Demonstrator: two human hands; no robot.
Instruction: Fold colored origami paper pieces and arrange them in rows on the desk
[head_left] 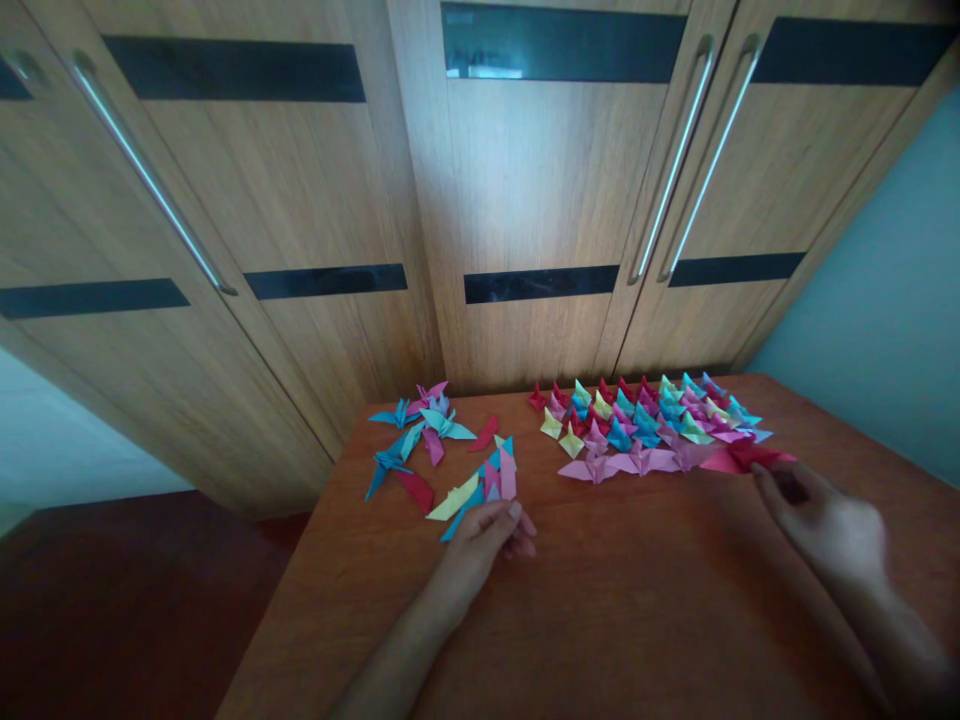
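Observation:
Rows of folded paper pieces (646,426) in red, pink, blue and yellow stand at the back right of the table. At the right end of their front row, my right hand (825,520) pinches a red folded paper piece (742,456). My left hand (491,535) is closed on a pink folded strip (508,474), beside the flat folded pieces at the left; a yellow one (455,497) lies near it. Farther left is a loose group of paper cranes, among them a light-blue one (444,424) and a blue one (390,462).
The brown wooden table (600,600) reaches back to a wooden wardrobe (525,180) with long metal handles. A dark red folded piece (415,491) lies near the table's left edge. A pale blue wall (885,300) stands at the right.

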